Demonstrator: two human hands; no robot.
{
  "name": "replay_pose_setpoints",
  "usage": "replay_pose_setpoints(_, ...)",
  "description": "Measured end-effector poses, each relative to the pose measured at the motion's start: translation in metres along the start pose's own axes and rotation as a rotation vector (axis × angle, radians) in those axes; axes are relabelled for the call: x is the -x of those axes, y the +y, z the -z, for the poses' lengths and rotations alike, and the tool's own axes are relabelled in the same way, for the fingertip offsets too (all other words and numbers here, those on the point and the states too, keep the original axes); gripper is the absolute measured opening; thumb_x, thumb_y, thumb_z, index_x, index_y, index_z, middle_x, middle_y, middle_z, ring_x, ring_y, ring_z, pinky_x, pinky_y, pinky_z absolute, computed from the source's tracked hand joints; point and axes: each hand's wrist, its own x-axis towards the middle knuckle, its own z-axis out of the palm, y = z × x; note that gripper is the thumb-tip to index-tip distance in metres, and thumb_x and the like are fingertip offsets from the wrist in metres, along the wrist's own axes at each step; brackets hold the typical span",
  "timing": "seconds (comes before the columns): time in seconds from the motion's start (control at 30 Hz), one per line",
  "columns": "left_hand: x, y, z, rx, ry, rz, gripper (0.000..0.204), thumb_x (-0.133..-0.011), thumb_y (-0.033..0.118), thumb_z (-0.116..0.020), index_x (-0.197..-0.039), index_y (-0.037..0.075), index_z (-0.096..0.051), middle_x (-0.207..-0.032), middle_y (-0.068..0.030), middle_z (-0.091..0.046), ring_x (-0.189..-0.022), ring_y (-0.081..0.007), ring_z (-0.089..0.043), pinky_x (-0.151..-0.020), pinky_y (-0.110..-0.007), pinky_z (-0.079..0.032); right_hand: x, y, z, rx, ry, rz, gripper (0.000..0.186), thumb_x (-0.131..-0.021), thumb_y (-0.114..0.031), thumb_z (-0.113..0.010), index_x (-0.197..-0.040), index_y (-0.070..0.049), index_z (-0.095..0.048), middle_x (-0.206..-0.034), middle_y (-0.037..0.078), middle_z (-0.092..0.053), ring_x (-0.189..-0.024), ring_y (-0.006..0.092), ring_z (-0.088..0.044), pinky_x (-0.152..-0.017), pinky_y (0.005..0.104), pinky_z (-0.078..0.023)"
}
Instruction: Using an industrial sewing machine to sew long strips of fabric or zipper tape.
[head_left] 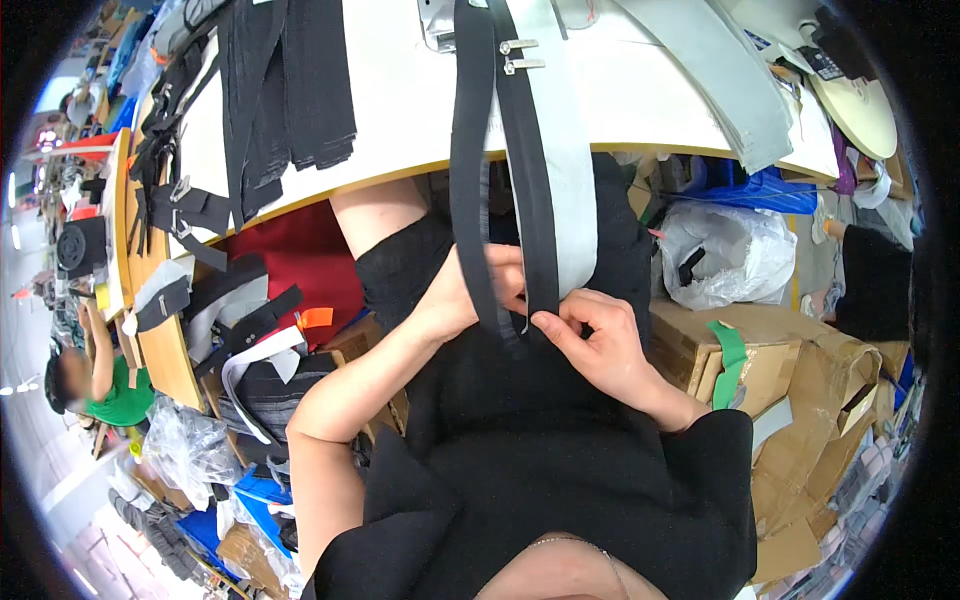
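A long black zipper strip [535, 190] with two metal sliders [522, 58] hangs over the table's front edge toward my lap. A pale grey fabric strip [572, 170] runs along its right side. Beside it on the left hangs a loose black fabric strip [470, 160], its lower part blurred. My left hand [455, 295] is closed, fingers curled behind the black fabric strip, which hides part of them; their tips come close to the zipper strip. With thumb and bent fingers, my right hand [605, 335] pinches the zipper strip's lower end beside the grey edge.
On the white table [400, 110] lie stacked black strips [310, 90] at left and grey fabric strips [710, 70] at right. A clear plastic bag [725, 250] and cardboard boxes [740, 345] stand at right. Farther left is a person in green [125, 395].
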Motion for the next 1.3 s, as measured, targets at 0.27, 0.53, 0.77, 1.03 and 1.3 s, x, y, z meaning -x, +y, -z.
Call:
replay_pose_setpoints(0.27,0.008,0.002,-0.011,-0.398,0.085,0.03,0.016,-0.097,0.014,-0.08,-0.091,-0.001,-0.08,-0.074,-0.0031,-0.074,-0.067,-0.0056,-0.068,-0.058,-0.023,-0.055,0.012,-0.003,0.001,0.206,0.066,0.126,0.034,-0.088,-0.032,-0.084,-0.074,-0.007,-0.067,-0.069,0.004,-0.06,-0.064,0.023,-0.062,-0.061,0.037,-0.049)
replay_pose_setpoints(0.53,0.006,0.001,-0.013,-0.345,0.13,-0.036,0.014,-0.094,0.013,-0.082,-0.088,0.0,-0.08,-0.077,-0.0021,-0.076,-0.066,-0.005,-0.067,-0.057,-0.022,-0.053,0.015,0.016,-0.006,0.656,0.351,0.816,0.028,-0.087,-0.026,-0.079,-0.112,-0.014,-0.078,-0.125,0.001,-0.072,-0.105,0.0194,-0.067,-0.083,0.0347,-0.049)
replay_pose_setpoints(0.77,0.007,0.006,-0.014,-0.244,0.118,0.035,0.015,-0.095,0.014,-0.081,-0.089,0.0,-0.08,-0.074,-0.0038,-0.075,-0.066,-0.0074,-0.07,-0.057,-0.024,-0.057,0.007,0.02,0.004,0.64,0.355,0.989,0.018,-0.085,-0.016,-0.075,-0.101,-0.011,-0.08,-0.113,0.001,-0.076,-0.099,0.0175,-0.069,-0.079,0.0306,-0.047)
replay_pose_setpoints(1.03,-0.011,0.018,0.012,0.03,0.303,-0.179,0.069,-0.109,0.049,-0.054,-0.146,-0.01,-0.05,-0.123,-0.0216,-0.074,-0.102,-0.0271,-0.077,-0.083,-0.037,-0.066,0.009,0.019,0.006,0.592,0.33,0.977,0.02,-0.082,-0.017,-0.08,-0.1,-0.01,-0.081,-0.11,0.001,-0.076,-0.094,0.0168,-0.068,-0.08,0.03,-0.046)
replay_pose_setpoints(1.3,-0.034,0.011,0.004,-0.124,0.375,-0.142,0.021,-0.098,0.019,-0.08,-0.102,-0.002,-0.075,-0.091,-0.0072,-0.079,-0.076,-0.0107,-0.074,-0.064,-0.025,-0.06,0.002,0.012,0.011,0.606,0.308,1.016,0.015,-0.082,-0.016,-0.078,-0.096,-0.01,-0.08,-0.107,0.001,-0.076,-0.093,0.0157,-0.068,-0.082,0.0297,-0.046)
